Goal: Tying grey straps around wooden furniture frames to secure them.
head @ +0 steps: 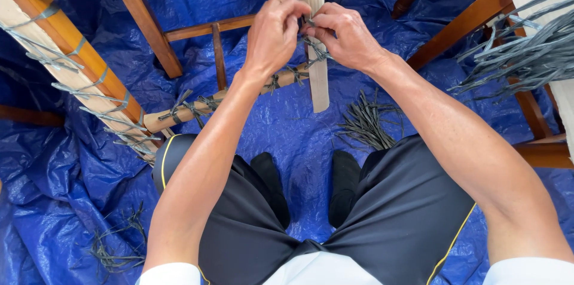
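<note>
Dark shorts [382, 213] and my black socks [272, 180] sit closest, over the blue tarp [72, 177]. Both my forearms reach up to a pale upright slat [317, 75]. My left hand [272, 37] and right hand [345, 37] pinch a grey tie [312, 43] against it, fingertips pressed together; the knot itself is hidden behind my fingers. More ties [365, 123] lie loose beside my feet. Chair frames are cut off at every edge.

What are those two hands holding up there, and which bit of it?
Both the left hand and the right hand pinch a thin grey strand where it wraps around the pale upright slat. The exact fingertip grip is hidden.
</note>
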